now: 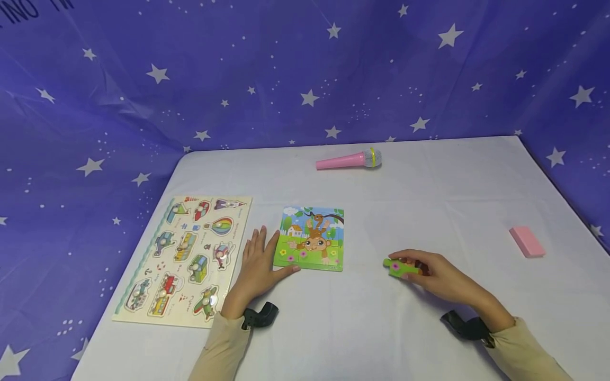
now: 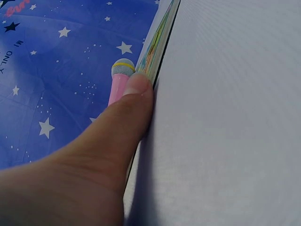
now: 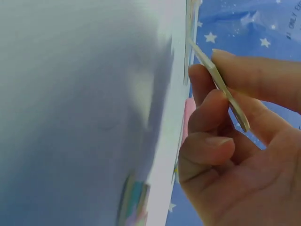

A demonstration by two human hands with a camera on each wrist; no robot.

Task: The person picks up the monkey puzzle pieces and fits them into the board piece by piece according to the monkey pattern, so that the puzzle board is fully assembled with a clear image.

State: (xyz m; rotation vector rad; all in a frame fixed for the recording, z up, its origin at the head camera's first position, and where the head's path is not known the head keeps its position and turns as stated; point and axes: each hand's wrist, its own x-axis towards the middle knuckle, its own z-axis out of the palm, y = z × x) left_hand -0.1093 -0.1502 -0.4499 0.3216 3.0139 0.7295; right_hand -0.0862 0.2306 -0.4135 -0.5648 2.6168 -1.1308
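Observation:
A square jigsaw puzzle [image 1: 312, 238] with a cartoon monkey lies flat near the middle of the table. Spread fingers of my left hand [image 1: 259, 264] rest along its left side, the thumb at its near edge. That thumb [image 2: 136, 89] shows against the puzzle's thin side in the left wrist view. Off to the right, my right hand [image 1: 438, 272] pinches a green puzzle piece [image 1: 400, 268] with a pink flower, partly covered by the fingers. The right wrist view shows the held piece [image 3: 225, 92] edge-on, thin and wood-coloured, between thumb and curled fingers.
Left of my left hand lies a large peg board [image 1: 186, 254] with vehicle pictures. A pink toy microphone [image 1: 348, 160] is at the table's back, and a pink block [image 1: 527, 242] at the right. Starry blue cloth [image 1: 267, 74] hangs around the white table [image 1: 429, 185].

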